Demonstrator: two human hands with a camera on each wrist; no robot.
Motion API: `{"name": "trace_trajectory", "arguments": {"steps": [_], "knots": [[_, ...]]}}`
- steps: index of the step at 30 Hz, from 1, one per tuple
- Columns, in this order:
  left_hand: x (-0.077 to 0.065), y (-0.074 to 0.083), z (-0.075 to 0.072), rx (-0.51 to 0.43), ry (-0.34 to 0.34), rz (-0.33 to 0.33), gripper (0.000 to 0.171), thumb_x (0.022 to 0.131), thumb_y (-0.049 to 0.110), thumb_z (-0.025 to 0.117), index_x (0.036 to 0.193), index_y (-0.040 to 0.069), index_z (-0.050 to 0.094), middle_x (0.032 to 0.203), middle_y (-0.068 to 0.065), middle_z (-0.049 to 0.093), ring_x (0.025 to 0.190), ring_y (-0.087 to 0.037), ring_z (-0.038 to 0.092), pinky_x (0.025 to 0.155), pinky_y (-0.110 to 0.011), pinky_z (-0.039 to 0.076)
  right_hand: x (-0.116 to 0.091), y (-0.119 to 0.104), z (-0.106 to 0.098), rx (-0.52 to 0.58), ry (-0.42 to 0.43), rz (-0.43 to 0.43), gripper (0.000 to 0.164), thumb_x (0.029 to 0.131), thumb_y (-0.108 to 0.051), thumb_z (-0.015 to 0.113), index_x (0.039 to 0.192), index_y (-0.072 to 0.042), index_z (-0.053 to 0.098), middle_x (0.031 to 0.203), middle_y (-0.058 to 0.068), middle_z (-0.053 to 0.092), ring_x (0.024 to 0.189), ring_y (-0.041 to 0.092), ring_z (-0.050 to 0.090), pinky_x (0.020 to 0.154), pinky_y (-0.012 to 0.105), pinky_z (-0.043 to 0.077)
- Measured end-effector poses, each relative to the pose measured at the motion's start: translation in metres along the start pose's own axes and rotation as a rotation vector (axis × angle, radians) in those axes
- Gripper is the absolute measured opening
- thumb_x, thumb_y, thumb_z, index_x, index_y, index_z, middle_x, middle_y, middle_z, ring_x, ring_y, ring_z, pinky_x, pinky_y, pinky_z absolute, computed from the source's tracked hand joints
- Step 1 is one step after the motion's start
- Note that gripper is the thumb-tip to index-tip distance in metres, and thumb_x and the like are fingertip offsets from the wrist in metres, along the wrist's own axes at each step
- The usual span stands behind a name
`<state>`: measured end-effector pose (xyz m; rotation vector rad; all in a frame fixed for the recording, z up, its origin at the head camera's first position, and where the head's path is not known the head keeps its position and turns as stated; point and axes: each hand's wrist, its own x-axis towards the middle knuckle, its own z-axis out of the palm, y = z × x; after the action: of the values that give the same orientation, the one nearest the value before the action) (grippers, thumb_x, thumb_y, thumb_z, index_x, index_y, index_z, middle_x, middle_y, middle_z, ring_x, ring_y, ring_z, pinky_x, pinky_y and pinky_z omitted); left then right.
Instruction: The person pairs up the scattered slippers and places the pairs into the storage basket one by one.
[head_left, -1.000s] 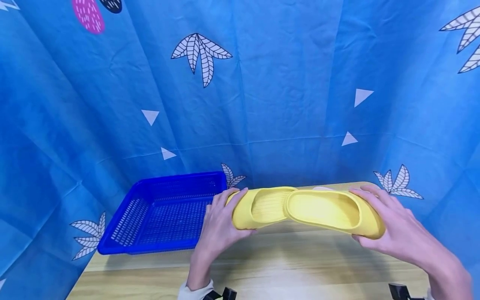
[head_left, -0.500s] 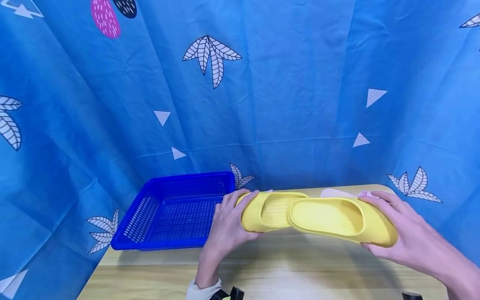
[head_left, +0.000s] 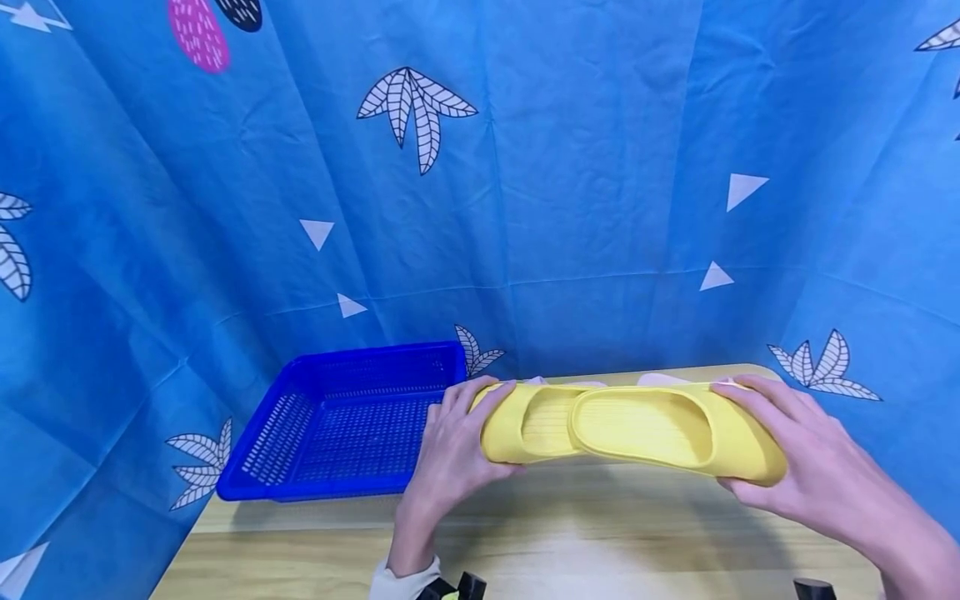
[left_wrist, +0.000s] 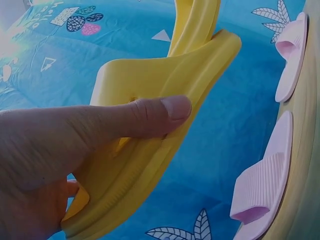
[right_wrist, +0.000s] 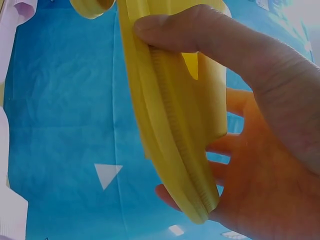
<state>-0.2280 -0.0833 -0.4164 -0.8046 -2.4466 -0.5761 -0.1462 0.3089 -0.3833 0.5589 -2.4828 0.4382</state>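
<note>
Two yellow slippers are held up above the table, heel ends overlapping at the middle. My left hand grips the toe end of the left slipper, its thumb along the side in the left wrist view. Around the toe of the right slipper curl the fingers and thumb of my right hand. The right slipper's heel lies over the left one's in the head view. Behind them, two pink slippers rest on the table; the left wrist view shows one pink slipper below another pink slipper.
A blue plastic basket with perforated sides stands on the left of the wooden table. A blue patterned curtain hangs behind the table and at both sides.
The head view has shifted slightly. Both hands keep their grip on the yellow slippers, which overlap a little more than half a second ago.
</note>
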Motion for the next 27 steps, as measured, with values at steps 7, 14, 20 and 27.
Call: {"name": "trace_trajectory", "arguments": {"steps": [7,14,20,27], "knots": [[0.004,0.003,0.0,-0.003,-0.002,0.013,0.103,0.054,0.048,0.1,0.145,0.026,0.058,0.145,-0.001,0.054,0.129,-0.026,0.046,0.082,-0.043,0.041,0.009,-0.003,0.004,0.029,0.029,-0.053,0.098,0.05,-0.025,0.094,0.141,-0.018,0.06,0.138,0.004,0.054,0.118,0.026,0.047,0.079,0.04,0.035],[0.008,0.006,0.001,0.012,0.009,0.015,0.102,0.053,0.046,0.101,0.144,0.025,0.059,0.143,-0.002,0.055,0.127,-0.027,0.047,0.083,-0.045,0.042,0.016,-0.004,0.006,0.036,0.042,-0.086,0.095,0.052,-0.028,0.088,0.143,-0.018,0.06,0.137,0.008,0.055,0.121,0.031,0.047,0.085,0.042,0.034],[0.011,0.008,0.005,0.029,-0.002,-0.004,0.102,0.054,0.046,0.101,0.145,0.026,0.058,0.145,0.0,0.053,0.129,-0.027,0.045,0.086,-0.047,0.043,0.02,0.0,0.009,0.007,0.056,-0.123,0.091,0.056,-0.037,0.08,0.142,-0.016,0.06,0.136,0.009,0.056,0.119,0.034,0.049,0.087,0.043,0.036],[0.014,0.011,0.01,0.041,-0.009,-0.017,0.104,0.054,0.044,0.101,0.146,0.026,0.057,0.145,0.0,0.053,0.128,-0.026,0.045,0.085,-0.045,0.042,0.021,0.003,0.013,-0.006,0.047,-0.133,0.099,0.05,-0.028,0.085,0.145,-0.015,0.057,0.136,0.013,0.055,0.113,0.037,0.053,0.083,0.047,0.038]]}}
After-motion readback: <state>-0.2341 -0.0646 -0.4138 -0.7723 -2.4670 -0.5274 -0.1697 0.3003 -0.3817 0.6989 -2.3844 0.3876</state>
